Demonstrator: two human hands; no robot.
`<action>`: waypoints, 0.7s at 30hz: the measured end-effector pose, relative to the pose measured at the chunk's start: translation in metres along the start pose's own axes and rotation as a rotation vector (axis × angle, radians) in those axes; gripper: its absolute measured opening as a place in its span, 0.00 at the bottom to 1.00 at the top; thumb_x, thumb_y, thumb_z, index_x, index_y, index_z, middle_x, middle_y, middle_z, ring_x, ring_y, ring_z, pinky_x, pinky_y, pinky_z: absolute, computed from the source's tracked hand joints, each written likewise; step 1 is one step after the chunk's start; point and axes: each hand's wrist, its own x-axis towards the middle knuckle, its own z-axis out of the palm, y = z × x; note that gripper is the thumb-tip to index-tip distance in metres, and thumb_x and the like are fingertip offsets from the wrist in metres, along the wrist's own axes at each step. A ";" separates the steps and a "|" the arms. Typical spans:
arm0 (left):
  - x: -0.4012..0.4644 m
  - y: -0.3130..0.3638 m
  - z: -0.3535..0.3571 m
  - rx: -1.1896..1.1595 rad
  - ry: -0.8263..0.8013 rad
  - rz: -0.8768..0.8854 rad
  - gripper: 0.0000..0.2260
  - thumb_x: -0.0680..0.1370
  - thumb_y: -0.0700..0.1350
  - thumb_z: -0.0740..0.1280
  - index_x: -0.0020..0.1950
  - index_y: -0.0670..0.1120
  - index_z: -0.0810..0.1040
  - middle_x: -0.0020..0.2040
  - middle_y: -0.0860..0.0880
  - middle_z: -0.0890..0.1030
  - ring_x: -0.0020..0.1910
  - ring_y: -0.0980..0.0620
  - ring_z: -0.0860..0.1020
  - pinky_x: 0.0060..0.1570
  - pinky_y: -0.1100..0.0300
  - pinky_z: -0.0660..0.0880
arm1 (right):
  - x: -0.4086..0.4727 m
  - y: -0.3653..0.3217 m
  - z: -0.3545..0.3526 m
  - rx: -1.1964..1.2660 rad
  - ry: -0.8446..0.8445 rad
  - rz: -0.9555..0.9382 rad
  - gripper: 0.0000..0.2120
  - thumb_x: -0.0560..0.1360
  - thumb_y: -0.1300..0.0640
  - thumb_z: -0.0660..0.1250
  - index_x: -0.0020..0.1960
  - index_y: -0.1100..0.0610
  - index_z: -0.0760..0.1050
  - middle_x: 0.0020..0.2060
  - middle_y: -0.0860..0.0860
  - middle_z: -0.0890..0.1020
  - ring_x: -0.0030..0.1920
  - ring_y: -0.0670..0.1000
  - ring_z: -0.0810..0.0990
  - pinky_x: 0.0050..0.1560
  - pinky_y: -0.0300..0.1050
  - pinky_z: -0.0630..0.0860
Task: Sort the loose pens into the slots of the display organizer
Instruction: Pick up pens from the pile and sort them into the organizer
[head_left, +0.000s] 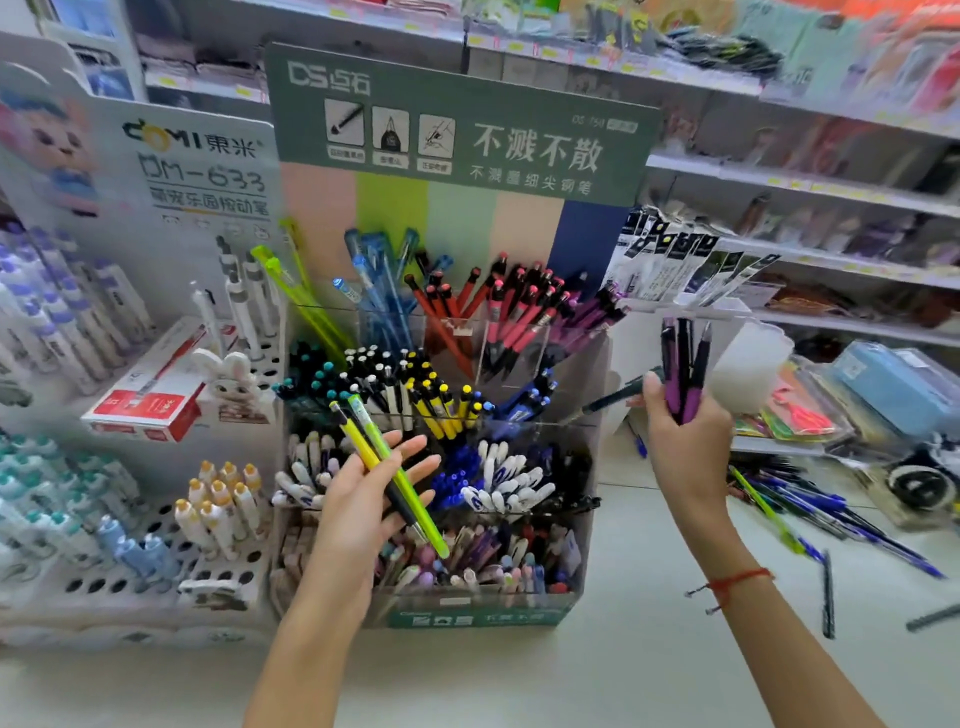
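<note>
Left hand (363, 493) grasps yellow pens (387, 467); right hand (680, 436) grasps purple pens (683, 369). Mid-sort; next, match colours to organizer (483, 613) slots.

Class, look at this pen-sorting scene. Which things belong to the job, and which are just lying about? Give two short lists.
Part of the job:
- display organizer
- yellow pens held in the left hand
- purple pens gripped in the right hand
- loose pens on the counter at right

Just lying about:
- red and white box
- rabbit figure
- white holed rack
- blue packet
</note>
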 end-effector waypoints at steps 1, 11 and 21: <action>0.000 0.000 0.000 0.004 -0.001 0.000 0.08 0.82 0.39 0.58 0.57 0.48 0.74 0.53 0.51 0.83 0.50 0.53 0.83 0.46 0.54 0.78 | 0.001 0.002 0.003 -0.031 -0.082 0.016 0.18 0.78 0.50 0.66 0.35 0.63 0.75 0.27 0.53 0.71 0.27 0.47 0.65 0.27 0.35 0.62; -0.003 -0.001 -0.003 0.044 -0.029 -0.018 0.10 0.82 0.40 0.59 0.61 0.47 0.74 0.54 0.51 0.84 0.51 0.52 0.83 0.49 0.53 0.78 | -0.005 0.001 0.004 0.042 -0.169 0.108 0.15 0.73 0.48 0.71 0.40 0.59 0.75 0.30 0.54 0.72 0.30 0.49 0.66 0.32 0.41 0.64; -0.012 -0.010 0.015 -0.022 -0.047 -0.106 0.08 0.82 0.39 0.59 0.58 0.45 0.74 0.53 0.49 0.83 0.49 0.51 0.84 0.44 0.56 0.80 | -0.056 -0.031 0.010 0.084 -0.748 0.236 0.14 0.74 0.51 0.70 0.38 0.59 0.72 0.27 0.47 0.70 0.21 0.40 0.65 0.24 0.30 0.65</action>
